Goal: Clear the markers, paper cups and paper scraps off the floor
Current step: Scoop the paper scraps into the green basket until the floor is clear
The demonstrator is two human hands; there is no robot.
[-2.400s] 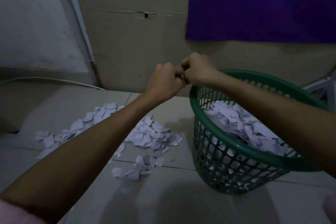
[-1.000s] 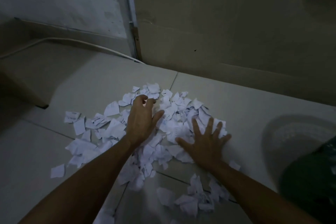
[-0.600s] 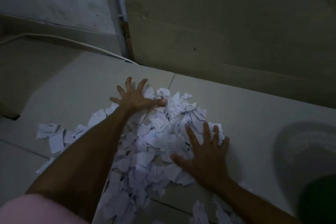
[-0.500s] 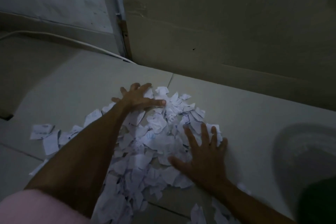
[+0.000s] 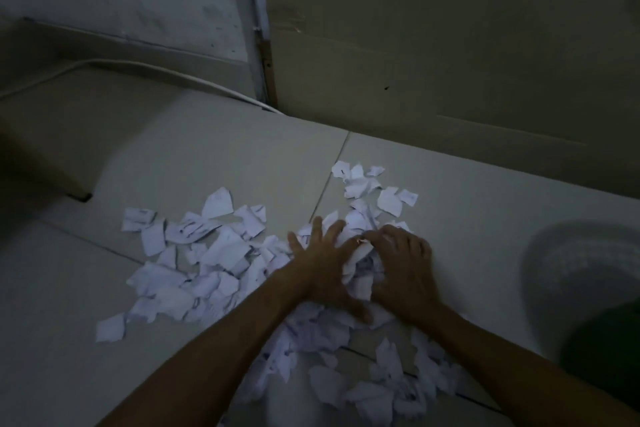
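White paper scraps [image 5: 214,260] lie spread over the tiled floor in front of me. My left hand [image 5: 323,267] lies on the pile with fingers fairly straight, pressing a bunch of scraps toward my right hand. My right hand [image 5: 403,270] faces it with fingers curled round the same bunch of scraps [image 5: 360,253] squeezed between both hands. More scraps [image 5: 381,381] lie below my wrists, and a few [image 5: 374,187] sit farther off near the wall. No markers or cups are in view.
The green basket [image 5: 602,347] shows only as a dark rim at the right edge, with its shadow on the floor. A white cable [image 5: 166,73] runs along the wall base at the left. A door frame [image 5: 263,45] stands behind.
Both hands have swept inward from the pile's far sides and now meet, bunching scraps between them. The left hand moved right and toward me. Before that, the view turned away from the basket.
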